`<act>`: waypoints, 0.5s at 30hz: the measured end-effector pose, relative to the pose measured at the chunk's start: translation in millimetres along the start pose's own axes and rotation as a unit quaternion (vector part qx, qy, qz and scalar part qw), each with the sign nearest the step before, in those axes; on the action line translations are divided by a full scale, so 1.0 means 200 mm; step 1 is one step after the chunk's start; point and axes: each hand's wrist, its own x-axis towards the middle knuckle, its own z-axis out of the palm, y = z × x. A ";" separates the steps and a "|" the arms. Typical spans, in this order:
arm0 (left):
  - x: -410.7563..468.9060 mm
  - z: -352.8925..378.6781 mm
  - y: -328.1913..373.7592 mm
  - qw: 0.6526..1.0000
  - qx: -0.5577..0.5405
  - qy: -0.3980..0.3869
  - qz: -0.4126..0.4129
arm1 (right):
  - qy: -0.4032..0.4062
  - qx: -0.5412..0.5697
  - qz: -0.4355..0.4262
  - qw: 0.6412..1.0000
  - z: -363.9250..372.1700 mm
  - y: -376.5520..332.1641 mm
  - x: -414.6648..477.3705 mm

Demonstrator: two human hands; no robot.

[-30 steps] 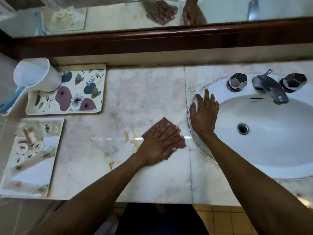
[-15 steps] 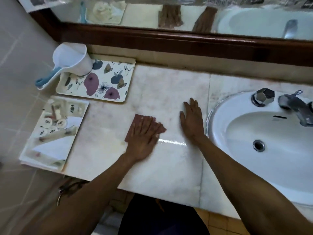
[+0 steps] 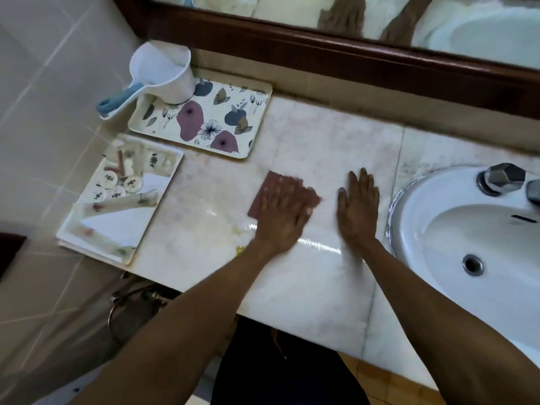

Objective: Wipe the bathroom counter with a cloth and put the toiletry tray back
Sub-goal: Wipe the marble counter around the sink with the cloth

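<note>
From the head view, the wiping looks mid-way. The left hand lies flat and spread on the reddish cloth at the middle of the frame, pressing it to the counter rather than gripping it; the right hand rests open and empty just right of it, beside the sink. A wet streak and yellowish marks remain near the wrist. The toiletry tray sits at the left edge, not yet put back, below a floral tray.

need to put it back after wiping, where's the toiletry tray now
In the head view the toiletry tray sits at the counter's far left edge, just in front of the floral tray.
</note>
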 end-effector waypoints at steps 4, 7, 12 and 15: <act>-0.36 0.05 0.05 0.989 0.025 -0.053 0.137 | -0.006 -0.001 -0.002 1.000 0.00 0.00 0.00; -0.30 0.03 -0.05 0.980 0.039 -0.068 0.182 | -0.012 -0.005 0.005 1.000 -0.01 -0.01 0.01; 0.06 -0.13 -0.33 0.998 -0.026 -0.055 0.000 | -0.019 -0.019 0.031 0.999 -0.01 -0.10 0.01; 0.10 -0.22 -0.57 0.996 -0.033 -0.065 -0.046 | -0.040 -0.029 -0.017 0.999 0.02 -0.17 -0.02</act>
